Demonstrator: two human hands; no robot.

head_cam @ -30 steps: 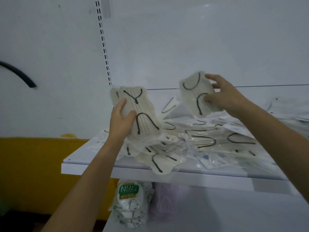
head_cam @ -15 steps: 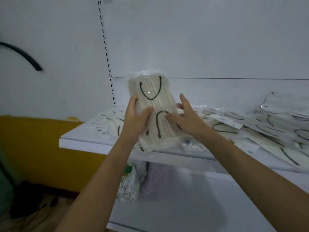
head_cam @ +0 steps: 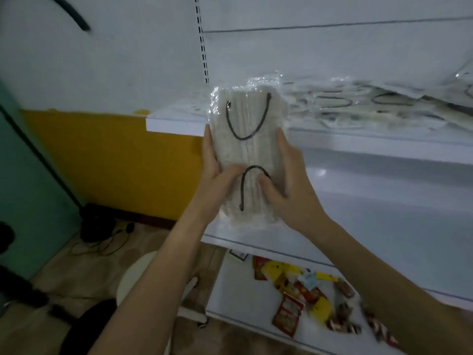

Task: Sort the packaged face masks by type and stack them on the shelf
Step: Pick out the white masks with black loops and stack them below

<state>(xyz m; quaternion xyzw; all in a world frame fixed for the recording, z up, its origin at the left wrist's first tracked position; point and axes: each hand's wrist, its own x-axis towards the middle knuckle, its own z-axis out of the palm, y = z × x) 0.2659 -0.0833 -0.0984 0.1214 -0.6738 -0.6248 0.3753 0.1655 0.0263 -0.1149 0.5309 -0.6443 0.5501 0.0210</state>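
**Spotter:** Which step are you on?

**Operator:** Mid-sort, I'd judge: gathering one type into a pile. From my left, my left hand [head_cam: 217, 172] is wrapped round the left edge of a bundle of cream pleated face masks [head_cam: 249, 147]. They have black ear loops and clear plastic wrappers, and my thumb lies across the front by the lower loop. The bundle stands upright in front of the left end of the white metal upper shelf [head_cam: 174, 124]. I cannot tell whether its bottom edge touches the board below.

**Spotter:** And the other side?

**Operator:** My right hand [head_cam: 290, 180] clasps the right edge in the same way, thumb in front and fingers behind. So both hands are grasping the one bundle, squaring its edges, I think.

**Spotter:** What's left to sort?

**Operator:** Further right, a loose scatter of wrapped masks [head_cam: 358, 102] lies across the upper shelf. It is too blurred for me to tell the types apart.

**Spotter:** Next move?

**Operator:** The bundle wants laying flat as one stack, either on the upper shelf's left end or on the white lower board [head_cam: 396, 201]. The wrappers look slippery. I'd press evenly from both sides and let go only once the bundle rests flat, or it may fan out.
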